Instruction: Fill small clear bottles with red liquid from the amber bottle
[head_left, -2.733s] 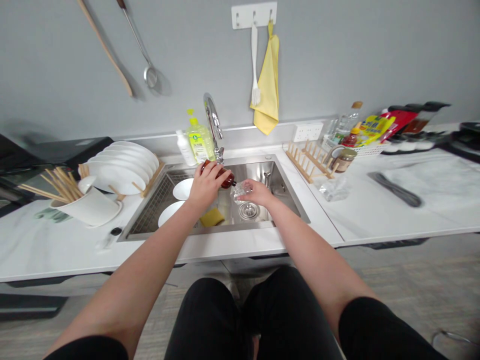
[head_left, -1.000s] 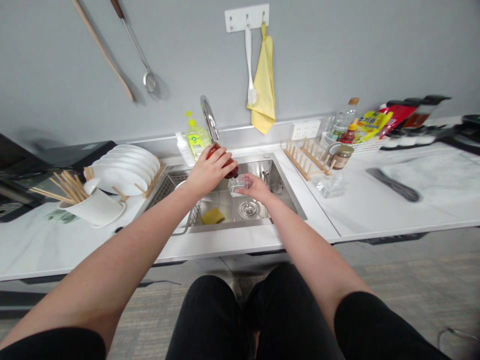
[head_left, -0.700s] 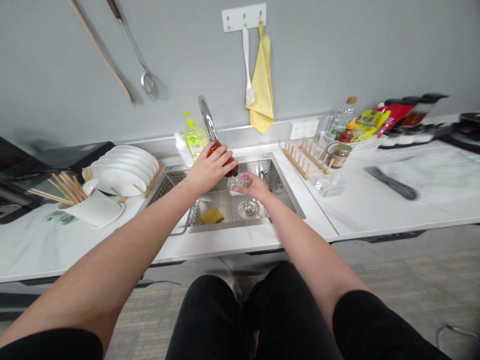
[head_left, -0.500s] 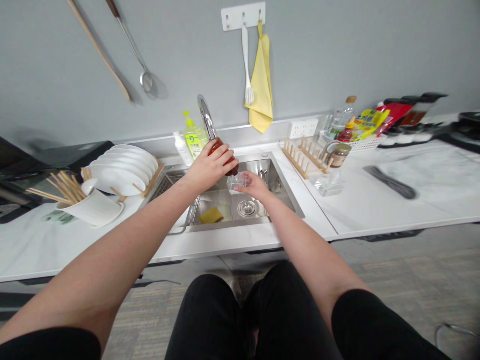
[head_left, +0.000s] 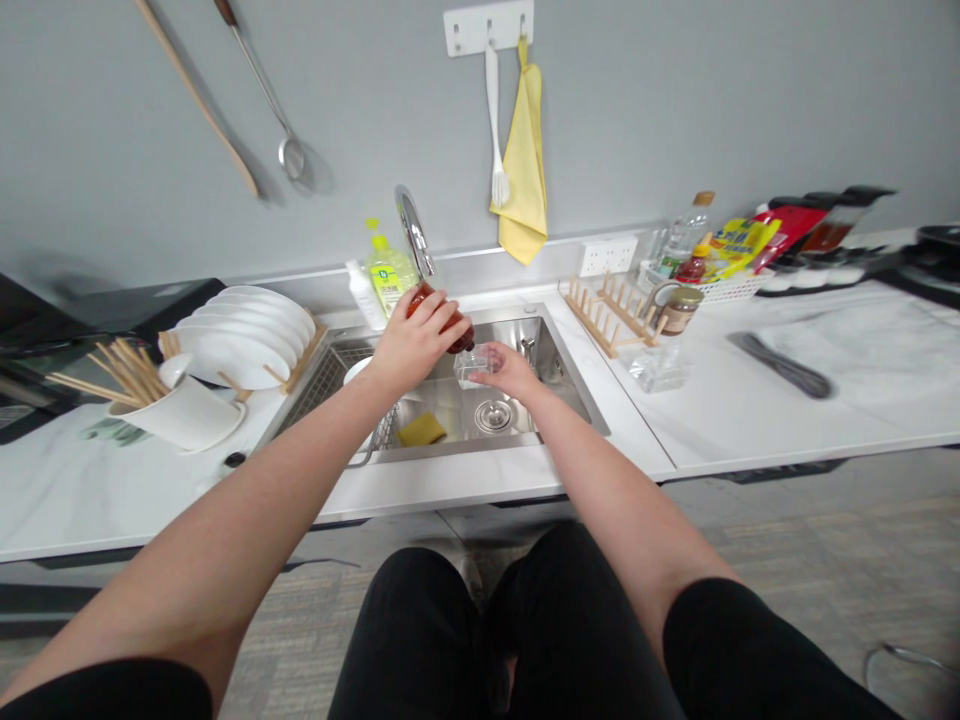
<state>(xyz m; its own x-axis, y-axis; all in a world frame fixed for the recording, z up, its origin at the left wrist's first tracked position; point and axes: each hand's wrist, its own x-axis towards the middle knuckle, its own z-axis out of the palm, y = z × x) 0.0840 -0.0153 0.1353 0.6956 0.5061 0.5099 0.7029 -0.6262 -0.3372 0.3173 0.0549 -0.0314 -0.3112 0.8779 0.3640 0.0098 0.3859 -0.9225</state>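
My left hand [head_left: 416,345] is closed around a reddish-brown bottle [head_left: 460,335], tilted with its lower end pointing down and right over the sink [head_left: 566,385]. Just beneath that end, the fingers of my right hand [head_left: 511,374] grip a small clear container [head_left: 470,372] by its right side. Whether anything runs from the bottle into the container is too fine to make out. The chrome faucet [head_left: 413,230] rises behind my left hand. A yellow sponge [head_left: 422,430] lies in the sink, left of the drain [head_left: 493,416].
White plates [head_left: 240,335] stand in a rack on the left, beside a chopstick holder [head_left: 180,420]. Dish soap [head_left: 390,280] is behind the sink. To the right are a wooden rack [head_left: 600,325], a labelled jar [head_left: 681,312], clear containers [head_left: 660,370] and a black utensil [head_left: 784,365].
My left hand and forearm have shifted slightly left, uncovering part of a white dish at the sink's left and a small black-topped item on the counter. Both grips are unchanged.
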